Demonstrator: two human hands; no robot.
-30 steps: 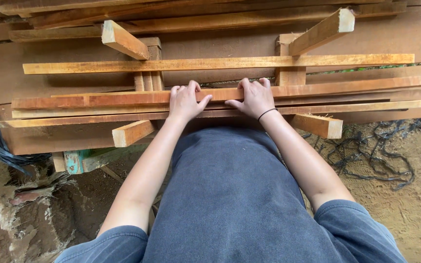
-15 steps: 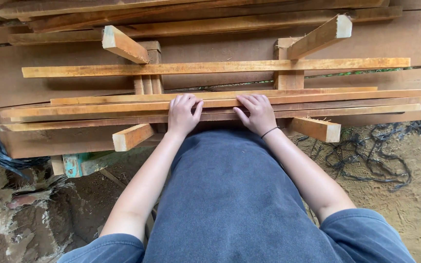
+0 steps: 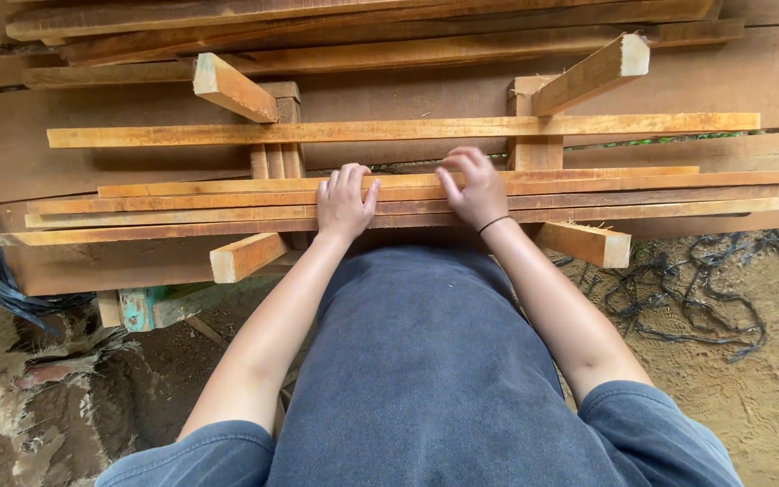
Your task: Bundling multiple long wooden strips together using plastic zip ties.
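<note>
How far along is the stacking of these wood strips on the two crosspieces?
Done: several long thin strips already lie side by side across the two crosspieces, near the body. In hand: the left hand lies flat on them, and the right hand has its fingers arched at the farthest of the grouped strips. Left: one strip lies apart, farther out, with a gap before the group.

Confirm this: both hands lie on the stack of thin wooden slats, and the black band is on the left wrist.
Wrong wrist. The head view shows the black band on the right hand; the left hand has a bare wrist. Both hands do lie on the thin wooden slats.
</note>
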